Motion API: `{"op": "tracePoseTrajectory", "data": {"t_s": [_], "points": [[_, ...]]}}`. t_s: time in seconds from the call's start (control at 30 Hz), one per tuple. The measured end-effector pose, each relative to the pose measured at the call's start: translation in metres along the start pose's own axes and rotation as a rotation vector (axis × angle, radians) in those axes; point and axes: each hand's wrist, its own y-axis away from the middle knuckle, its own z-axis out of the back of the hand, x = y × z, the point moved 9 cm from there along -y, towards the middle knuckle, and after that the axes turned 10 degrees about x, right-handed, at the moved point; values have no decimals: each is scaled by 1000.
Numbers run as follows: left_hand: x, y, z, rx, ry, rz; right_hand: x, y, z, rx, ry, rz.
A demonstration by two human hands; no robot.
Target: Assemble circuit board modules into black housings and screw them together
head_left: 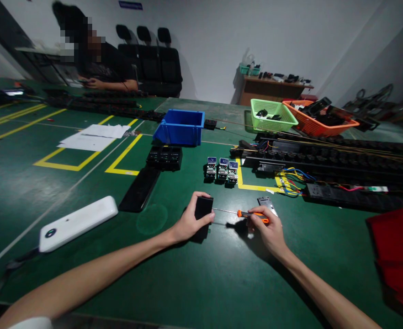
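My left hand (pixel 188 221) grips a small black box-shaped casing (pixel 203 207), held up off the green table. In my right hand (pixel 268 228) is a screwdriver (pixel 252 215) with an orange and black handle. Its thin shaft points left, and the tip meets the right side of the casing or stops just beside it; I cannot tell which. Behind my right hand lies a flat dark plate (pixel 267 203), partly covered by the fingers. Beyond the casing stand three small circuit modules (pixel 223 170) with blue tops, in a row.
A white elongated device (pixel 80 224) and a black slab (pixel 140 189) lie to the left. Behind are a black slotted block (pixel 164 158), a blue bin (pixel 179 129), papers (pixel 93 137), green (pixel 273 116) and orange baskets (pixel 320 119). Black rails with wires (pixel 325 160) fill the right; red fabric (pixel 396 256) sits nearer. A person (pixel 102 68) sits across.
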Motion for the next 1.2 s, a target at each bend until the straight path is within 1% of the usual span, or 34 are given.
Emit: {"op": "tracePoseTrajectory", "data": {"t_s": [0.1, 0.27, 0.53, 0.77, 1.03, 1.2], "points": [[-3, -1, -2, 7, 42, -17, -3, 0, 1, 0, -29, -6], [-10, -1, -1, -21, 88, -71, -3, 0, 3, 1, -37, 26], [-6, -1, -1, -7, 50, -42, -2, -2, 1, 11, -58, 29], [-9, -1, -2, -2, 52, -50, -3, -1, 2, -9, -19, 14], [-10, 0, -2, 9, 13, -57, -4, 0, 0, -7, -65, -14], [-11, 0, -2, 16, 13, -64, -8, 0, 1, -1, -84, -27]]}}
